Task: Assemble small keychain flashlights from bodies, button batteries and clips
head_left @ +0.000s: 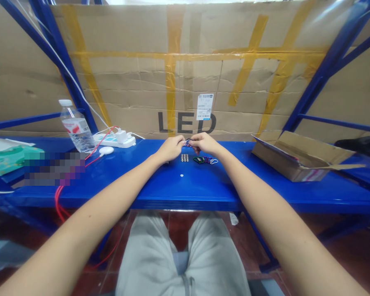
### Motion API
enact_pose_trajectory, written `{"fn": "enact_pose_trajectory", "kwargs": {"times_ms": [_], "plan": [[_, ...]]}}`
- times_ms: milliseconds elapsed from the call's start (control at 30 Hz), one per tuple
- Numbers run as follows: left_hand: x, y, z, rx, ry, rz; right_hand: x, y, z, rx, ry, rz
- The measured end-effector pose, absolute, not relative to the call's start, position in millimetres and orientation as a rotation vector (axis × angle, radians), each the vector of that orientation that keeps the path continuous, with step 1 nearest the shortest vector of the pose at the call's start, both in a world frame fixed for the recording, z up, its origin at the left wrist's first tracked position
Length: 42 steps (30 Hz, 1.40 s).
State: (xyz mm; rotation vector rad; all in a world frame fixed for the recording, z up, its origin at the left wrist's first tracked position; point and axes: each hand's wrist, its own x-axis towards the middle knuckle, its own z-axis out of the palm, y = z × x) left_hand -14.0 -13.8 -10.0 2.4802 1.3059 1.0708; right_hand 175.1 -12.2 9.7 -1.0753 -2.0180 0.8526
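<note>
My left hand (172,148) and my right hand (204,143) meet over the far middle of the blue table. Their fingers are closed around small, dark and shiny pieces (188,143) that are too small to make out. Just below my hands, small round metal pieces (184,158) stand in a tight block of short rows. To the right of that block, under my right wrist, lies a row of carabiners (205,160) in green, dark, purple and silver tones. A small white disc or spot (181,175) shows on the tabletop nearer to me.
An open cardboard box (296,164) sits on the right of the blue table (185,191). At left are a water bottle (77,129), a white power strip (117,140), red cables (59,201) and a green packet (15,158). A large carton (126,90) walls off the back.
</note>
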Motion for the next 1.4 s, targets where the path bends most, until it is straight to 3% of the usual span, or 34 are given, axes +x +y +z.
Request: {"fn": "enact_pose_trajectory", "kwargs": {"times_ms": [300,633,1000,1167,1300,1400], "plan": [[-11.7,-11.3,-9.8,2.374,1.19,1.023,178.9,-10.4,9.1,-1.099,-2.126,0.732],[-15.6,-14.9,5.0,1.312,0.878,0.706,179.6,-8.3,8.1,-0.976,-2.229,0.255],[-21.2,-20.2,13.6,1.101,0.794,0.622,179.0,-9.6,8.1,-0.992,-2.21,0.218],[-18.4,-13.6,5.9,1.309,1.01,0.753,181.7,-4.1,7.9,-1.084,-2.174,0.152],[-19.4,-0.4,-3.9,2.034,1.384,0.971,188.4,1.4,7.6,-1.168,-2.127,0.169],[-19.3,13.9,-4.0,2.554,1.441,0.793,194.7,6.6,4.7,-1.24,-2.122,0.156]]}}
